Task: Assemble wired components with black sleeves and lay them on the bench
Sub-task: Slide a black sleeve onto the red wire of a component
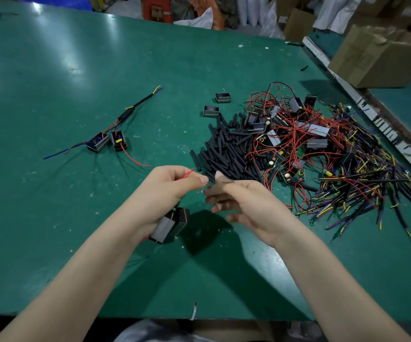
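Head view: the left hand (172, 183) is curled, pinching a thin red wire (185, 174) between thumb and fingers above the green bench (76, 70). A black-and-grey component (171, 224) hangs under that wrist, partly hidden by the forearm. The right hand (244, 201) is next to the left, fingers loosely bent; its thumb and forefinger seem to pinch a black sleeve (225, 181), though blur makes the grip hard to read.

Beyond the hands lies a heap of loose black sleeves (226, 149), and touching it on the right a tangle of components with red wires (288, 134). Further right is a spread of black cables with yellow and purple ends (362, 183).

2 small open black cases (223, 98) (211, 111) sit just beyond the sleeve heap; what is in them cannot be made out. Well apart to the left, 2 finished components (108, 141) lie touching each other on the bench, one trailing a sleeved lead (140, 103), the other a red wire.

A closed cardboard box (382, 58) stands at the far right, beside the bench
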`<state>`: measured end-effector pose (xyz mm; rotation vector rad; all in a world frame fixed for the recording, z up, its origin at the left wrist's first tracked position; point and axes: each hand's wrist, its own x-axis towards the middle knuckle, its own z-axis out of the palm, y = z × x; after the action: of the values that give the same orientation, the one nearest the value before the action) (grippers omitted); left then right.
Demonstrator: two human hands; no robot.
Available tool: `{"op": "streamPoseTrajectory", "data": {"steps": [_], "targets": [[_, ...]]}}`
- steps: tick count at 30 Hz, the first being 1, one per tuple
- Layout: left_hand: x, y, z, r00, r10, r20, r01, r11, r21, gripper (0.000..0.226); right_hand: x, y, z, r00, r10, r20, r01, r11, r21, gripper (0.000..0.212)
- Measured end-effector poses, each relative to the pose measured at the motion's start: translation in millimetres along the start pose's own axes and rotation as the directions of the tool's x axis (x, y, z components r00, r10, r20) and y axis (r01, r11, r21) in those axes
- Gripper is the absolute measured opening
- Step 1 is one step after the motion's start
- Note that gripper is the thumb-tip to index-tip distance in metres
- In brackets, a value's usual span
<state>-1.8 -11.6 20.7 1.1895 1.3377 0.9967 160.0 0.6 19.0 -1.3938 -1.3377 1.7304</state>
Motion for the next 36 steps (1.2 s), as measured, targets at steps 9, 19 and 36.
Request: {"op": "streamPoseTrajectory", "data": {"steps": [9,19,36], "targets": [[6,2,-5,0.902,-0.266,0.341,0.391,0.838,-0.381,0.012,3,23,-8,0.428,-0.904,0.006,0.688,0.322,-0.650,0.018],[0,-2,3,0.998,-0.035,0.057,0.029,0.994,0.107,0.015,9,16,6,0.869,-0.423,-0.257,0.339,0.887,-0.313,0.034],[13,-3,-2,0.933,-0.280,0.227,0.332,0.911,-0.243,0.026,8,33,-8,0.561,-0.811,-0.165,0.648,0.554,-0.523,0.016]]}}
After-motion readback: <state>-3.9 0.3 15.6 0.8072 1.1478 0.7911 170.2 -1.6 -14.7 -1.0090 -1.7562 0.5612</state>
